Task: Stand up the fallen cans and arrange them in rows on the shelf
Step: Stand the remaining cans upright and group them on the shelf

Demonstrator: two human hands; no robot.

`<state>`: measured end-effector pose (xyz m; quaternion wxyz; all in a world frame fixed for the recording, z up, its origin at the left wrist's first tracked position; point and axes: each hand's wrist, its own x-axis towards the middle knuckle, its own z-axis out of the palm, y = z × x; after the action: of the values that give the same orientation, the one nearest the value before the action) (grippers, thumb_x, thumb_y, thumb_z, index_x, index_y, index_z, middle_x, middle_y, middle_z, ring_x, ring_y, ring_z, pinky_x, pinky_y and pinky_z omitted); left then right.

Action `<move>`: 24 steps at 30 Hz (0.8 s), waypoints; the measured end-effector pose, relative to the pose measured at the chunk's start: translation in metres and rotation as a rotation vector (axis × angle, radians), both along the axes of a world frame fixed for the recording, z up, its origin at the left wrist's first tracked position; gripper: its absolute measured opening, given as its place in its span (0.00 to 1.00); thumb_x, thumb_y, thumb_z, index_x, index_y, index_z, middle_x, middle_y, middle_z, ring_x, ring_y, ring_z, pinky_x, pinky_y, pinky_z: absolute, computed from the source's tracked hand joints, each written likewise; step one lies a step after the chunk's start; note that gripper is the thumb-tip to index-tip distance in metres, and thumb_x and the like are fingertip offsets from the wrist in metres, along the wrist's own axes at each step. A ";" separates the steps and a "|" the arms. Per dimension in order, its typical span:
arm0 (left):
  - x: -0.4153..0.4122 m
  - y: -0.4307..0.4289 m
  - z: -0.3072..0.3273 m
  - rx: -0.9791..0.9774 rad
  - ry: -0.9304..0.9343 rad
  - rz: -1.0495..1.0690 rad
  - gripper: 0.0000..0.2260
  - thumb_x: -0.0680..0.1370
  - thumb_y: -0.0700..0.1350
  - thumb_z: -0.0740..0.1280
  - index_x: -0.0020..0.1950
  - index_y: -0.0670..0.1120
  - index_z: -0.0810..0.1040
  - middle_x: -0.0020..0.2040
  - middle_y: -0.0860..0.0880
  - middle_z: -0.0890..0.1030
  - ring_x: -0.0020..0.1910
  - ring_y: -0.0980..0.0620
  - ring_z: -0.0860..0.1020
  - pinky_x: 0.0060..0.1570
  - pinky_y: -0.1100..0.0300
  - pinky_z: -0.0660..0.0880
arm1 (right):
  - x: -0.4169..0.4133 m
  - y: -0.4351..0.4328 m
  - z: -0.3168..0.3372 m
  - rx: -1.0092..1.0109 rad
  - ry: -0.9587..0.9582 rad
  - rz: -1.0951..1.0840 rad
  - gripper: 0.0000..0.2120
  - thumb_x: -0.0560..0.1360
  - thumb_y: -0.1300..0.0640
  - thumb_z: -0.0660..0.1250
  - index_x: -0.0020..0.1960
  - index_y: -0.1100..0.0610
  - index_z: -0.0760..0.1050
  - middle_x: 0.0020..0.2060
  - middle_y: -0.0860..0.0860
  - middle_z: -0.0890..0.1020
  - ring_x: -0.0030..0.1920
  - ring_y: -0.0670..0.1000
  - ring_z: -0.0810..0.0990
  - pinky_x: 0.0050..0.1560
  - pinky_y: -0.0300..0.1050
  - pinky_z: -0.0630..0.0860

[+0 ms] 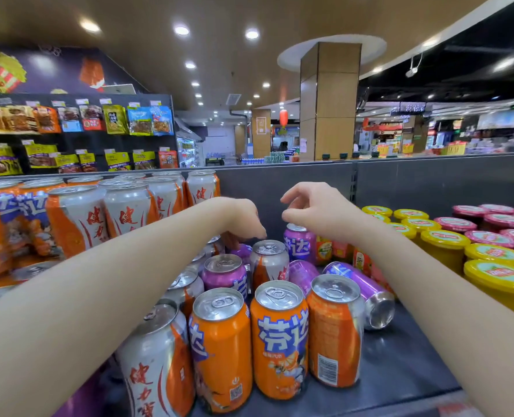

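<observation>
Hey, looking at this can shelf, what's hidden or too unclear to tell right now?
Head view, left hand: fingertips curl under the palm into shadow, so any grip is unclear.
Head view, small cartons: mostly hidden by the right forearm.
Head view, lower-left cans: covered by the left forearm, posture unknown.
Head view, snack packets: print too small.

A supermarket hall is seen beneath a brown ceiling (147,13) set with round recessed lights (181,30). A square wood-panelled column (329,115) is placed in the middle distance. Snack packets (116,118) are hung on a dark display wall (69,144) at the left, beneath a popcorn mural (1,73).
</observation>
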<state>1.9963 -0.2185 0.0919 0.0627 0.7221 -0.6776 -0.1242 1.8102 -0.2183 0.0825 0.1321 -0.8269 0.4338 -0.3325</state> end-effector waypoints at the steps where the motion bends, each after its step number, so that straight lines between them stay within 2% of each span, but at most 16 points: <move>1: -0.002 -0.002 -0.001 0.014 -0.039 0.016 0.15 0.80 0.51 0.67 0.59 0.42 0.80 0.47 0.42 0.85 0.40 0.44 0.87 0.38 0.54 0.84 | 0.001 0.009 0.005 0.057 0.036 0.074 0.15 0.75 0.49 0.72 0.61 0.50 0.80 0.48 0.46 0.85 0.49 0.47 0.84 0.50 0.45 0.81; 3: -0.006 -0.006 -0.005 0.036 -0.125 0.029 0.14 0.79 0.51 0.67 0.52 0.39 0.80 0.43 0.42 0.84 0.40 0.42 0.87 0.41 0.51 0.84 | 0.002 0.021 0.010 0.131 0.229 0.140 0.22 0.74 0.41 0.73 0.62 0.52 0.80 0.51 0.47 0.85 0.49 0.47 0.84 0.55 0.49 0.82; 5: -0.008 -0.009 -0.008 0.075 -0.192 0.027 0.12 0.79 0.47 0.68 0.48 0.37 0.80 0.39 0.42 0.84 0.41 0.42 0.86 0.42 0.51 0.84 | 0.008 0.025 0.008 0.124 0.483 0.136 0.31 0.71 0.35 0.72 0.63 0.57 0.79 0.54 0.53 0.85 0.53 0.53 0.84 0.58 0.55 0.80; 7: -0.005 -0.017 -0.011 0.133 -0.227 0.054 0.11 0.79 0.44 0.69 0.52 0.36 0.82 0.39 0.43 0.84 0.39 0.45 0.85 0.41 0.53 0.83 | 0.016 0.024 -0.001 0.154 0.590 0.146 0.30 0.68 0.33 0.74 0.58 0.55 0.80 0.50 0.52 0.86 0.50 0.53 0.84 0.56 0.56 0.81; 8: -0.003 -0.020 -0.011 0.161 -0.246 0.076 0.11 0.79 0.45 0.69 0.51 0.37 0.83 0.39 0.44 0.84 0.35 0.48 0.84 0.38 0.56 0.82 | 0.019 0.023 -0.005 0.160 0.611 0.152 0.28 0.67 0.33 0.74 0.57 0.52 0.80 0.49 0.50 0.85 0.49 0.52 0.84 0.55 0.56 0.81; 11: 0.002 -0.024 -0.014 0.138 -0.281 0.094 0.10 0.79 0.48 0.70 0.43 0.43 0.82 0.34 0.49 0.82 0.27 0.54 0.79 0.28 0.62 0.74 | 0.023 0.016 -0.016 0.091 0.604 0.143 0.29 0.64 0.32 0.74 0.55 0.50 0.79 0.48 0.49 0.85 0.48 0.51 0.83 0.52 0.55 0.82; 13: 0.002 -0.023 -0.013 0.103 -0.212 0.131 0.06 0.79 0.45 0.70 0.46 0.42 0.82 0.36 0.50 0.81 0.27 0.57 0.79 0.26 0.64 0.75 | 0.018 0.015 -0.016 0.083 0.549 0.147 0.28 0.63 0.33 0.76 0.53 0.51 0.80 0.47 0.48 0.85 0.47 0.51 0.83 0.49 0.53 0.82; 14: 0.001 -0.020 -0.013 0.111 -0.194 0.135 0.07 0.79 0.44 0.71 0.53 0.41 0.83 0.38 0.49 0.83 0.28 0.56 0.80 0.27 0.64 0.77 | 0.014 0.015 -0.015 0.096 0.520 0.155 0.26 0.63 0.35 0.77 0.52 0.51 0.81 0.46 0.48 0.85 0.46 0.51 0.83 0.46 0.51 0.82; 15: 0.000 -0.018 -0.012 0.131 -0.179 0.128 0.12 0.78 0.44 0.72 0.59 0.39 0.82 0.42 0.48 0.85 0.32 0.54 0.83 0.32 0.63 0.80 | 0.010 0.015 -0.015 0.112 0.497 0.166 0.25 0.63 0.36 0.78 0.52 0.52 0.81 0.45 0.48 0.85 0.45 0.50 0.83 0.43 0.49 0.82; 17: 0.001 -0.018 -0.011 0.188 -0.163 0.106 0.22 0.75 0.48 0.75 0.66 0.39 0.80 0.52 0.44 0.87 0.47 0.48 0.87 0.50 0.55 0.84 | 0.002 0.015 -0.015 0.140 0.482 0.193 0.23 0.63 0.38 0.80 0.50 0.51 0.83 0.43 0.46 0.86 0.43 0.47 0.84 0.41 0.47 0.82; 18: 0.002 -0.018 -0.012 0.200 -0.148 0.109 0.25 0.75 0.50 0.76 0.68 0.39 0.79 0.56 0.43 0.86 0.51 0.46 0.86 0.55 0.51 0.82 | -0.002 0.014 -0.014 0.149 0.481 0.205 0.22 0.63 0.39 0.80 0.50 0.50 0.83 0.42 0.46 0.86 0.43 0.46 0.84 0.43 0.47 0.82; 20: 0.001 -0.016 -0.012 0.188 -0.120 0.108 0.26 0.75 0.52 0.76 0.68 0.40 0.78 0.56 0.44 0.86 0.52 0.46 0.86 0.54 0.49 0.83 | -0.008 0.012 -0.014 0.161 0.475 0.222 0.21 0.63 0.40 0.81 0.50 0.49 0.83 0.42 0.46 0.87 0.43 0.46 0.85 0.46 0.48 0.84; 24: -0.003 -0.014 -0.010 0.161 -0.084 0.138 0.26 0.75 0.57 0.75 0.63 0.39 0.79 0.55 0.44 0.85 0.46 0.49 0.87 0.47 0.54 0.84 | -0.015 0.009 -0.015 0.172 0.447 0.257 0.21 0.64 0.43 0.81 0.52 0.50 0.83 0.44 0.47 0.87 0.46 0.49 0.85 0.49 0.51 0.84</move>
<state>1.9934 -0.2329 0.0815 -0.0156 0.7745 -0.6160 -0.1431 1.7949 -0.2089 0.0679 0.1440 -0.9138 0.3704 -0.0843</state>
